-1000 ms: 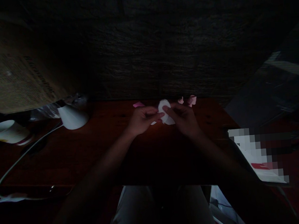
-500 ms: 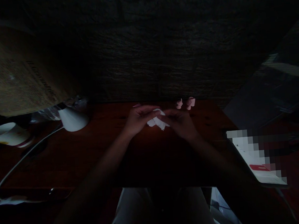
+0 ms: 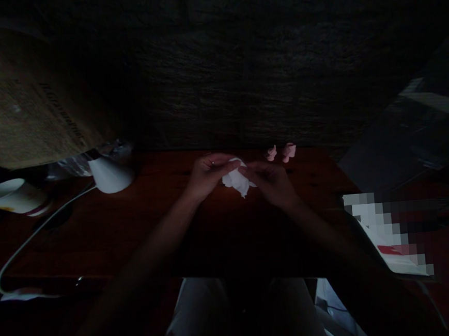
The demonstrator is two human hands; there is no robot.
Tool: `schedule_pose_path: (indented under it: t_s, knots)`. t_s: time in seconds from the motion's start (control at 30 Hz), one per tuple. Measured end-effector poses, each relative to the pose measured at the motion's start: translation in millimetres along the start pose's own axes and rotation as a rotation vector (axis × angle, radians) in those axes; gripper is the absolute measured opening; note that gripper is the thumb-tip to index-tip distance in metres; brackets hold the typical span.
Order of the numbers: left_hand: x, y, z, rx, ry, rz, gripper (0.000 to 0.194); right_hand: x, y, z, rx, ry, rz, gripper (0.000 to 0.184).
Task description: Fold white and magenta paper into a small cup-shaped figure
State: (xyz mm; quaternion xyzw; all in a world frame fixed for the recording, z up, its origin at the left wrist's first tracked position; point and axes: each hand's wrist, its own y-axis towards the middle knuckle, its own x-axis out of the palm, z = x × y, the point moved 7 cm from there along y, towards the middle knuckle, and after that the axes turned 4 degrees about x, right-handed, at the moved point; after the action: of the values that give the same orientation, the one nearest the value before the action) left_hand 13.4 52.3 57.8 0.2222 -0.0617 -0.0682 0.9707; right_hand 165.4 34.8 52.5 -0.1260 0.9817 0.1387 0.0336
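Note:
A crumpled white tissue (image 3: 238, 180) hangs between my two hands, above the dark wooden table. My left hand (image 3: 208, 175) pinches its upper left side, thumb pressed against the bent fingers. On the other side my right hand (image 3: 271, 179) grips the tissue's upper right part between thumb and fingers. The fingertips nearly meet at its top edge, and the lower end droops loose. Whether something lies inside the folds I cannot tell in this dim light. Just behind my right hand, two small pink pieces (image 3: 271, 153) stand close together near the wall.
A white cone-shaped lamp base (image 3: 110, 175) with a white cable (image 3: 44, 225) stands left, beside a paper cup (image 3: 11, 197) and a large printed brown paper bag (image 3: 28, 100). A phone-like screen (image 3: 390, 250), partly pixelated, lies right. A dark brick wall (image 3: 240, 73) rises behind the table (image 3: 145, 205).
The tissue has spread and droops a little lower, showing more of its surface between my hands. Both hands keep nearly the same place. The view has shifted slightly.

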Motion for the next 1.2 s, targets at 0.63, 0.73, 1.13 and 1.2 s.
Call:
schedule_pose_path:
  t_s: [0.63, 0.73, 1.13, 1.2]
  knots:
    - [12.1, -3, -3, -0.117, -0.155, -0.092, 0.039, 5, -2, -3, 0.010, -0.002, -0.025, 0.028]
    - [14.0, -5, -5, -0.124, -0.084, -0.143, 0.036, 1, -2, -6, 0.032, 0.024, -0.008, 0.029]
    - [5.1, -3, 2, -0.045, -0.019, -0.045, 0.024, 11, -5, 2, 0.086, 0.003, -0.079, 0.026]
    - [7.5, -3, -4, -0.084, -0.063, -0.090, 0.030, 10, -5, 2, 0.074, 0.017, -0.077, 0.027]
